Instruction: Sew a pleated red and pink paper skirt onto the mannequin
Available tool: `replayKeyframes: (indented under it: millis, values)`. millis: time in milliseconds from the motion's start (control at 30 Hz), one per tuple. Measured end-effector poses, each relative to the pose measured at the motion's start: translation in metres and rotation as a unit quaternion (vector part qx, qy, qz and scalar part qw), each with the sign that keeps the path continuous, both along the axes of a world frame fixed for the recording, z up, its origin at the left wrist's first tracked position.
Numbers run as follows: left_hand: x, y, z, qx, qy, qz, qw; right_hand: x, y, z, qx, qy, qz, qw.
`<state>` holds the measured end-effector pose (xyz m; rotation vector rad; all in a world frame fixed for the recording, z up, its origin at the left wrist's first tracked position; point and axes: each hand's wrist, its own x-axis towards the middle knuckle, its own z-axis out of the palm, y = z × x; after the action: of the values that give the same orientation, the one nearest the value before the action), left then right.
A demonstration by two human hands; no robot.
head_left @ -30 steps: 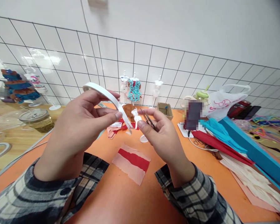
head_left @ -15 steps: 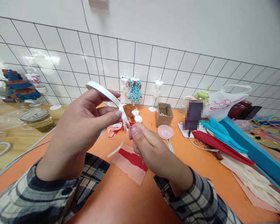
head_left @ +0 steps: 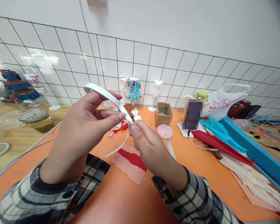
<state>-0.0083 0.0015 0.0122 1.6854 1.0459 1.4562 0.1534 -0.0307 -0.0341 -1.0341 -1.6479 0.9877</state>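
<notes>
My left hand (head_left: 84, 124) grips a roll of white double-sided tape (head_left: 107, 95) between thumb and fingers, raised above the table. The loose end of the tape runs down to my right hand (head_left: 149, 146), whose thumb and forefinger are pinched together on it. Whether something small is also inside the right fist is hidden. A narrow white strip (head_left: 115, 150) dangles below the pinch. On the table underneath lies a pale pink cloth piece (head_left: 121, 163) with a red cloth band (head_left: 133, 159) across it.
Behind my hands stand small dress forms (head_left: 157, 85), one in a turquoise ruffled outfit (head_left: 133, 90). A cardboard box (head_left: 163, 114) and a pink scoop (head_left: 165, 132) are right of centre. Folded fabrics (head_left: 224, 147) lie at the right; a glass jar (head_left: 36, 120) sits left.
The roll has tipped slightly, and the tape's end now reaches my right fingertips, where it was split and frayed before. The thin strip hangs longer and more curved.
</notes>
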Motion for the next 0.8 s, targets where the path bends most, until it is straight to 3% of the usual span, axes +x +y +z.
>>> replayKeyframes:
  millis: [167,800]
  values:
    - [0.0030,-0.0068,0.0030,0.008,0.027,0.048,0.998,-0.0007,0.0007,0.0007,-0.004,0.014,-0.009,1.000]
    - [0.0031,-0.0053,0.0047,-0.021,0.014,0.039,0.999,0.0038,0.0042,0.0030,-0.068,0.037,0.011,0.997]
